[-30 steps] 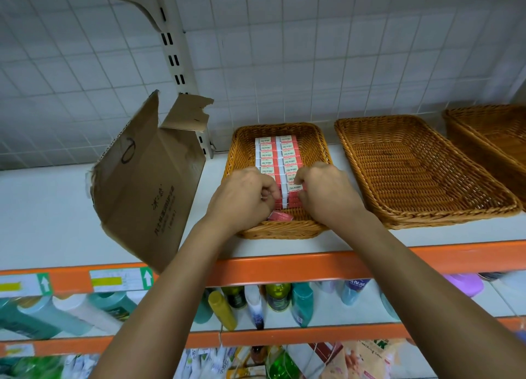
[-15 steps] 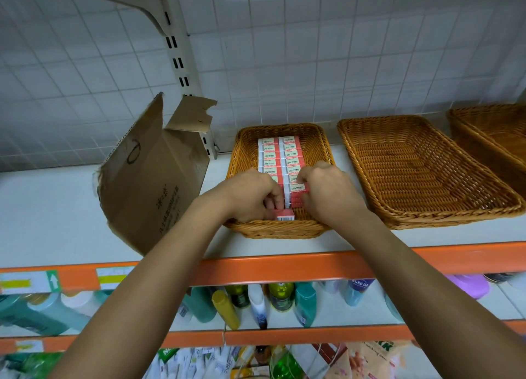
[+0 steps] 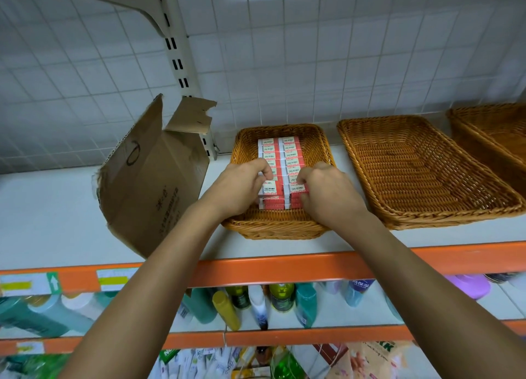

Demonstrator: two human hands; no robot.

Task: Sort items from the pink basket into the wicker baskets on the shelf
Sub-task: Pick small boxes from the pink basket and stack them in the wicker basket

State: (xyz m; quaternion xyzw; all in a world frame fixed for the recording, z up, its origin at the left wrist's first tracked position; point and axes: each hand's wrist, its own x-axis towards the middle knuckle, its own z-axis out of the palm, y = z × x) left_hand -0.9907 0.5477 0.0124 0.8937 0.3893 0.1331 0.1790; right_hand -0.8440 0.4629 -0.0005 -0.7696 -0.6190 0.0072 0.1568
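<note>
Since half a second ago, when your left hand [image 3: 239,188] was seating one more box at 6 o'clock, the left row of small red-and-white cardboard boxes [image 3: 280,162] now lies level inside the brown rectangular wicker basket [image 3: 273,230] on the white shelf [image 3: 42,207]. Left hand: fingers curled, pinching that row's near end. Your right hand [image 3: 327,193]: likewise on the right row. Judged: batch placed; pink basket out of view. Writing: "2B" on the white labels, smaller print unreadable. At 9 o'clock, torn brown cardboard carton [image 3: 153,185]: printed characters, blurred.
</note>
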